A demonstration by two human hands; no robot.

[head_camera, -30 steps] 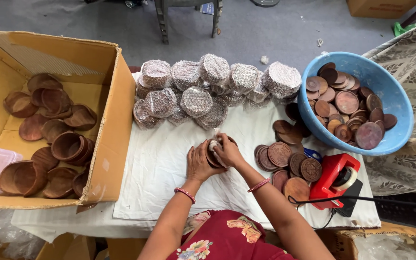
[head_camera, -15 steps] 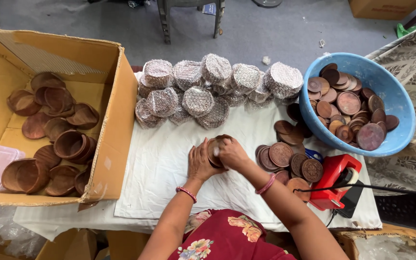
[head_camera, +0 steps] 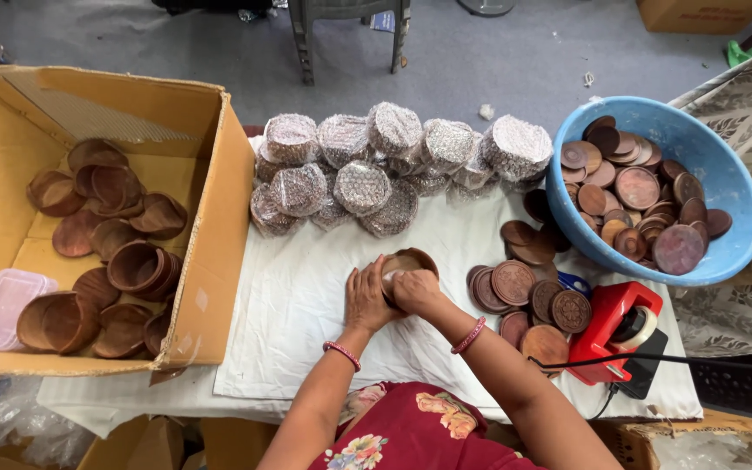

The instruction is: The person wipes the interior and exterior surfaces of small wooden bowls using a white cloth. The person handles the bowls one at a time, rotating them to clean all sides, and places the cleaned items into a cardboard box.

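Both of my hands meet at the middle of the white cloth (head_camera: 306,305) around a small brown wooden bowl (head_camera: 412,260). My left hand (head_camera: 365,300) cups the bowl's left side. My right hand (head_camera: 415,290) presses on the bowl from the right, fingers partly inside its rim. Just right of my hands lie several round brown carved lids (head_camera: 515,283) on the cloth. Behind the bowl stands a heap of round bundles wrapped in bubble film (head_camera: 367,165).
A large open cardboard box (head_camera: 219,218) at the left holds several loose wooden bowls (head_camera: 137,265) and a clear plastic tub (head_camera: 6,305). A blue basin (head_camera: 724,187) of lids sits at the right. A red tape dispenser (head_camera: 611,326) with a black cable stands near the front right.
My hands have shifted slightly on the bowl, turning it so its open rim shows more. Nothing else has moved.
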